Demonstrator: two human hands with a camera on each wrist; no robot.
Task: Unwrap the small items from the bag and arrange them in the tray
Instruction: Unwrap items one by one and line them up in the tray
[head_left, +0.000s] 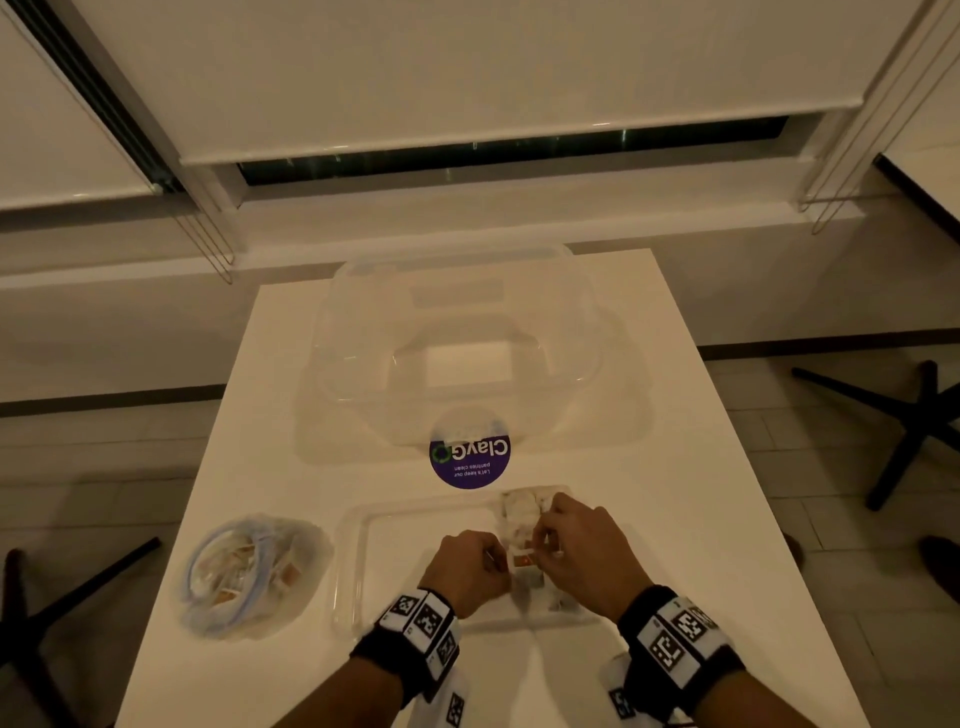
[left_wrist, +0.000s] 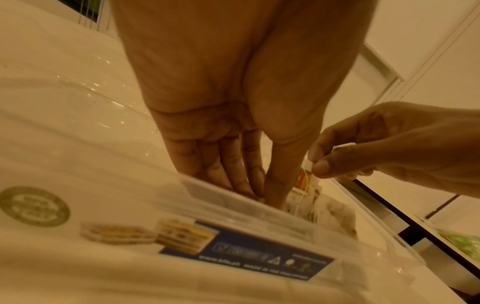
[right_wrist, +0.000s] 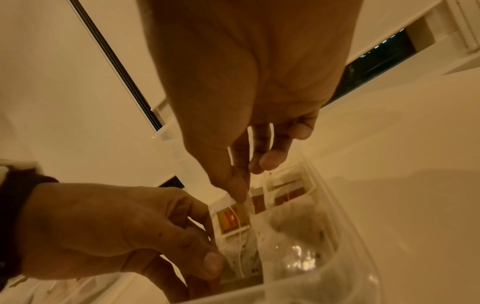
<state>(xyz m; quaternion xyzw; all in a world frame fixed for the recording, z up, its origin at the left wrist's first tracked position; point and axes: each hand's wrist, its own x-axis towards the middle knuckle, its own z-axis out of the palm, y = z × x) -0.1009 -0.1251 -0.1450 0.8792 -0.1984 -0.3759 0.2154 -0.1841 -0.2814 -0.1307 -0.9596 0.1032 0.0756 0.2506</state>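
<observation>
Over the clear plastic tray (head_left: 358, 551) both hands work on one tea bag (head_left: 522, 564). My left hand (head_left: 496, 564) pinches the tea bag's pouch (right_wrist: 241, 257) between thumb and fingers. Thumb and forefinger of my right hand (head_left: 540, 543) pinch the top of its paper tag (right_wrist: 232, 220), which has a red and yellow label and a white string. Several unwrapped tea bags (head_left: 524, 509) lie in the tray's far right corner. The clear zip bag (head_left: 249, 571) with wrapped items lies left of the tray.
A large clear storage box (head_left: 457, 353) stands at the back of the white table (head_left: 675, 519), with a round purple sticker (head_left: 470, 460) in front of it. Black chair legs (head_left: 904, 415) stand on the floor to the right and left.
</observation>
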